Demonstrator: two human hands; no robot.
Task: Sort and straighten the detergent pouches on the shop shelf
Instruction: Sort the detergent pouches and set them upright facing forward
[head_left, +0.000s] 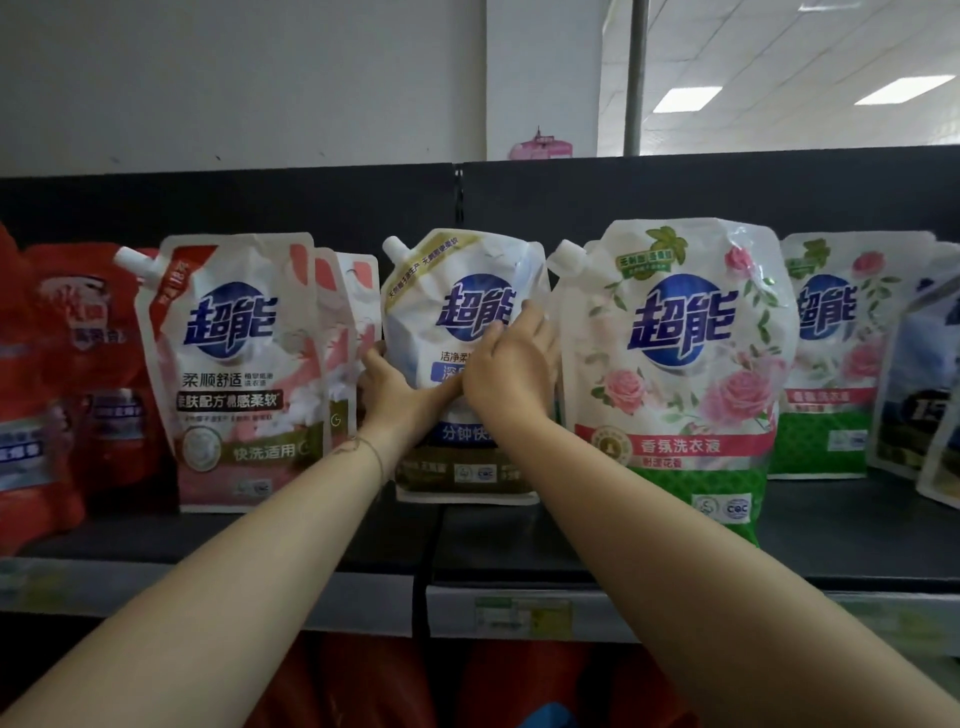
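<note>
Step in hand: straightening the blue-and-white pouch (457, 291), which stands mid-shelf, set back from the front edge of the shelf (857, 535), between the pink pouch (234, 364) and the rose pouch (675, 364). The left grip (395, 395) holds its left edge, fingers wrapped behind. The right grip (511, 364) rests on the front face, fingers extended, enclosing nothing. Next move, as judged: square the pouch upright and face-forward, then draw it toward the front edge, level with the rose pouch, without disturbing either neighbour

Glossy plastic pouches (460, 364) (creased film)
</note>
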